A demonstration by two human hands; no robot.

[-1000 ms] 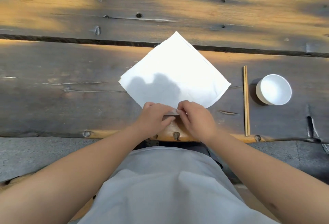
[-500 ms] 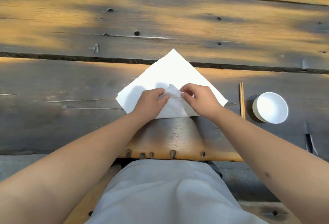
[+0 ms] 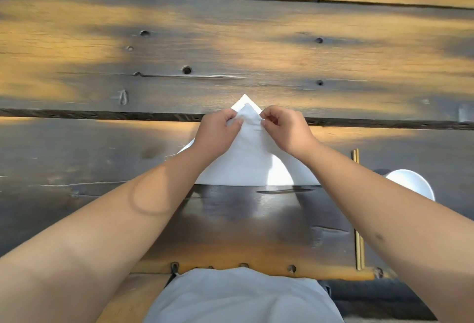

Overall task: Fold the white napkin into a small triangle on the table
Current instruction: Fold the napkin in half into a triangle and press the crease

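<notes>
The white napkin (image 3: 250, 163) lies on the dark wooden table (image 3: 230, 48), doubled over into a triangle with its fold line towards me and its point away. My left hand (image 3: 218, 132) and my right hand (image 3: 284, 130) each pinch the upper layer's corner near the far tip. That corner sits just short of the lower layer's tip, which shows as a thin white edge beyond it. My forearms hide the napkin's left and right corners.
A pair of wooden chopsticks (image 3: 358, 245) lies lengthwise to the right of the napkin. A white bowl (image 3: 413, 184) stands beyond them, partly behind my right forearm. The table's near edge (image 3: 256, 270) runs just in front of my lap.
Both hands have carried the napkin's near corner away from me, over the cloth, to the far tip. The flat diamond has become a triangle.
</notes>
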